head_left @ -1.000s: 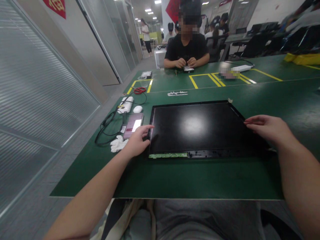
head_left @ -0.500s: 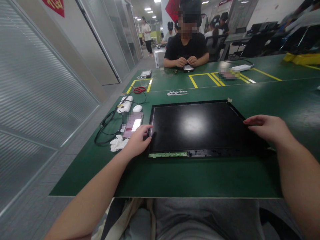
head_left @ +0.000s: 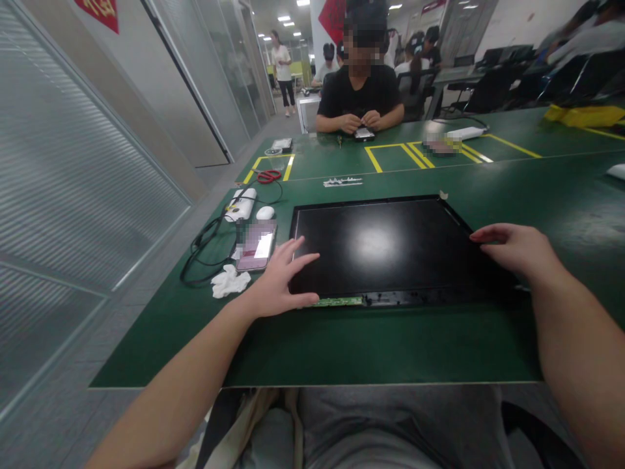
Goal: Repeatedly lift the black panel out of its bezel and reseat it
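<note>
A flat black display panel lies face up on the green table in front of me, with a bright reflection in its middle. A narrow green circuit board runs along the left part of its near edge. My left hand is open, its fingers spread over the panel's left edge and near left corner, partly hiding the circuit board. At the panel's right edge, my right hand has its fingers and thumb closed on the rim; part of the grip is hidden.
Left of the panel lie a phone, crumpled white tissue, a white mouse-like object, a white power strip with black cable, and red-handled scissors. White strips lie beyond. A person sits opposite, handling a small device.
My left hand has let go of the panel's left edge and spread its fingers rightward over the corner. My right hand stays at the right edge. The view has shifted slightly.
</note>
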